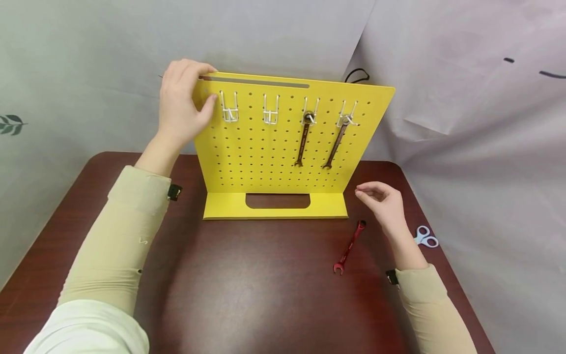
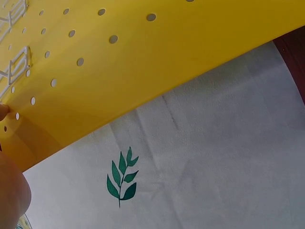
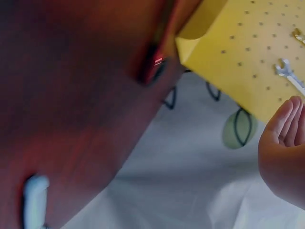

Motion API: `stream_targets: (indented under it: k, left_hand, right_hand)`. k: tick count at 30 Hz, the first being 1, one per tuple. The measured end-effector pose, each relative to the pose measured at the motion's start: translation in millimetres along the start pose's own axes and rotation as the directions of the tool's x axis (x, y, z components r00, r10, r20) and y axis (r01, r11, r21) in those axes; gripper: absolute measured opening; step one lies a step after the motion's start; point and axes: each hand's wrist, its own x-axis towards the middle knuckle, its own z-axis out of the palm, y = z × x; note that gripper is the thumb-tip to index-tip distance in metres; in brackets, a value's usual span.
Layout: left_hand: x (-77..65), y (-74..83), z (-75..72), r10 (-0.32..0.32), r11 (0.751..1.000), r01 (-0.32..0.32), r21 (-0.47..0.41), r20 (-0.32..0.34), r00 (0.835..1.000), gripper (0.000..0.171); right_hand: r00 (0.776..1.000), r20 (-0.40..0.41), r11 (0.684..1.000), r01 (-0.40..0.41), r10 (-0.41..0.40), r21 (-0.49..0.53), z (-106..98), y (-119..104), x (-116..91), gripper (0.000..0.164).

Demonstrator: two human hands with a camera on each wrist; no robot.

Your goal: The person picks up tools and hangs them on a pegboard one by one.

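Observation:
My left hand [image 1: 180, 103] grips the upper left corner of a yellow pegboard [image 1: 278, 169], with the thumb on its front face. Two combination wrenches hang from white hooks on the board's right half: one wrench [image 1: 302, 142] near the middle, another wrench [image 1: 336, 144] further right. On the left half, two white hooks [image 1: 230, 116] carry nothing. Right of the board's base, my right hand [image 1: 387, 205] hovers with loosely bent fingers, thumb near the fingertips, holding nothing. A red combination wrench [image 1: 349, 248] lies on the table just below it, blurred in the right wrist view.
Light blue scissors [image 1: 426, 237] lie at the table's right edge, beside my right wrist. The pegboard's base [image 1: 225, 209] stands toward the back of the dark red table [image 1: 247, 285]. Pale cloth [image 1: 283, 29] hangs behind and along the right side.

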Motion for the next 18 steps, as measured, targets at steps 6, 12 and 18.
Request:
stream_targets:
  k: [6,12,18]
  left_hand:
    - [-0.7,0.4,-0.2,-0.012,1.0,0.012,-0.006,-0.003,1.0,0.036]
    - [-0.9,-0.5,-0.5,0.0,1.0,0.0,0.004,0.001,1.0,0.035]
    - [0.2,0.0,-0.4,0.004,1.0,-0.004,0.001,0.0,1.0,0.035]
  right_hand:
    - [0.998,0.067,0.996,-0.013,0.019,-0.092,-13.8,15.8,-5.7,0.029]
    - [0.989,0.144,0.987,-0.015,0.038,-0.162,-26.9,30.9,-9.7,0.028]
    - [0.968,0.246,0.97,0.015,0.046,-0.241,-35.6,40.2,-6.3,0.026]
